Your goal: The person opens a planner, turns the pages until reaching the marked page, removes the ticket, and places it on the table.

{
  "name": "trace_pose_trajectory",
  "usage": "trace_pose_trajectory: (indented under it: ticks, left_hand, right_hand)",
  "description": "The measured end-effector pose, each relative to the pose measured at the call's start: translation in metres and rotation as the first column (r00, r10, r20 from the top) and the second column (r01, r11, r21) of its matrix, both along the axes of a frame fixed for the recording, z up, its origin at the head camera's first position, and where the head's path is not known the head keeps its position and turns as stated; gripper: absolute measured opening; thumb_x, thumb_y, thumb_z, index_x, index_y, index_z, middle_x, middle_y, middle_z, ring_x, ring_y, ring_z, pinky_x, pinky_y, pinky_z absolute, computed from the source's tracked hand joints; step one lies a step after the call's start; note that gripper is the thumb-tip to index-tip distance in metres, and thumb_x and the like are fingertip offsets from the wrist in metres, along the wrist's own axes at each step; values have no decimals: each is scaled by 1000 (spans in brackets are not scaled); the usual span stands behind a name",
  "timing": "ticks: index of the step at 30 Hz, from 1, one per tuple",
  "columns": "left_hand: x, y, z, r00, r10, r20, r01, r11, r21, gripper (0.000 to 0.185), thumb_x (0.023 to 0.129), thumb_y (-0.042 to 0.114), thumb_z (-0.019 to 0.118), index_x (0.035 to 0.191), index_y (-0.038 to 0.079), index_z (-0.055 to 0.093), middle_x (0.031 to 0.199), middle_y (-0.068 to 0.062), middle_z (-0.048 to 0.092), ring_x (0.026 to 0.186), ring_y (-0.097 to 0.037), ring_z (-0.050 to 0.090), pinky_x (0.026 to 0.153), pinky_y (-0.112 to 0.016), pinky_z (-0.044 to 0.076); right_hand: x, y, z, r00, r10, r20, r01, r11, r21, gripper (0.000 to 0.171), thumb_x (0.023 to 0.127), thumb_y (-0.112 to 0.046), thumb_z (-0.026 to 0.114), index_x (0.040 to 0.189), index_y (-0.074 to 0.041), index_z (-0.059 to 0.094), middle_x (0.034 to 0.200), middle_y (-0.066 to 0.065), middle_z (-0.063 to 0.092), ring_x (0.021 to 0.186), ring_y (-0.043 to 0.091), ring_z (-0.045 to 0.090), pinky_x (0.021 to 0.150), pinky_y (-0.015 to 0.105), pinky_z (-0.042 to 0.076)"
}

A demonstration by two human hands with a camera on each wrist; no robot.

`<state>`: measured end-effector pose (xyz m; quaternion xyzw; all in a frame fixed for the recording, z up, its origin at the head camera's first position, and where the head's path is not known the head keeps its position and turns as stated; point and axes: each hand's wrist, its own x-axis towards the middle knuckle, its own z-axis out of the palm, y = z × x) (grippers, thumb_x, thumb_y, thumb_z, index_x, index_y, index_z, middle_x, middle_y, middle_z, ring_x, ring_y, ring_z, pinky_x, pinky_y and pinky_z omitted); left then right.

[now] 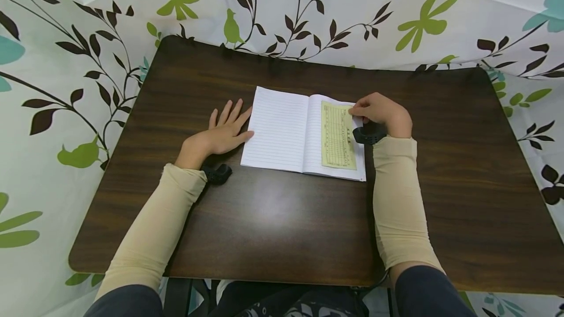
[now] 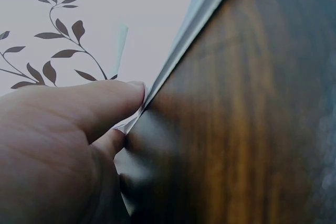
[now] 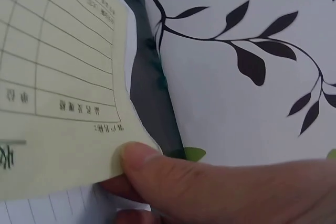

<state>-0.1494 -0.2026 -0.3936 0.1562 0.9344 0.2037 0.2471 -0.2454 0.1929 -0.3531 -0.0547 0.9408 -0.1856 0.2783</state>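
An open lined notebook point(image 1: 277, 126) lies on the brown table. On its right page is a yellow receipt slip point(image 1: 337, 136) printed with a table grid. My right hand point(image 1: 381, 111) pinches the slip's upper right corner between thumb and fingers; in the right wrist view the slip point(image 3: 63, 77) bends up a little at that edge. My left hand point(image 1: 218, 133) rests with fingers spread at the notebook's left edge. Up close, the left thumb point(image 2: 113, 100) touches the edge of the pages.
The dark wood-grain table point(image 1: 282, 229) reaches well past the notebook on every side. A white curtain point(image 1: 352, 9) with printed leaves and birds hangs behind it and at the sides. Black wrist cameras sit on both wrists.
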Motion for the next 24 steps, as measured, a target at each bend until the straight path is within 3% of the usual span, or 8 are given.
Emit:
trace_pose_trajectory:
  ticks: [8, 15, 24]
  left_hand:
    - [1, 1, 1, 1000, 1, 1, -1, 1000, 3, 70, 101, 53, 29, 154, 27, -9, 158, -4, -25, 145, -27, -27, 113, -58, -15]
    - [1, 1, 1, 1000, 1, 10, -1, 1000, 12, 70, 101, 51, 30, 154, 26, -9, 159, -5, -25, 145, -28, -27, 113, -58, -16]
    - [0, 1, -2, 1000, -2, 6, 2, 1000, 9, 70, 101, 52, 28, 154, 26, -9, 158, -4, -26, 145, -28, -28, 113, -58, -16]
  right_hand:
    - [-1, 11, -1, 999, 45, 26, -41, 992, -122, 37, 100, -35, 46, 106, -1, 61, 91, 13, 59, 87, 26, 54, 77, 36, 43]
    - [1, 25, 0, 995, 74, 61, -61, 981, -186, 38, 102, -36, 43, 109, -2, 59, 95, 12, 58, 88, 24, 55, 81, 35, 47]
    - [9, 49, 14, 997, 23, 68, -7, 973, -229, 42, 101, -40, 42, 114, -3, 58, 104, 9, 55, 96, 24, 51, 83, 34, 44]
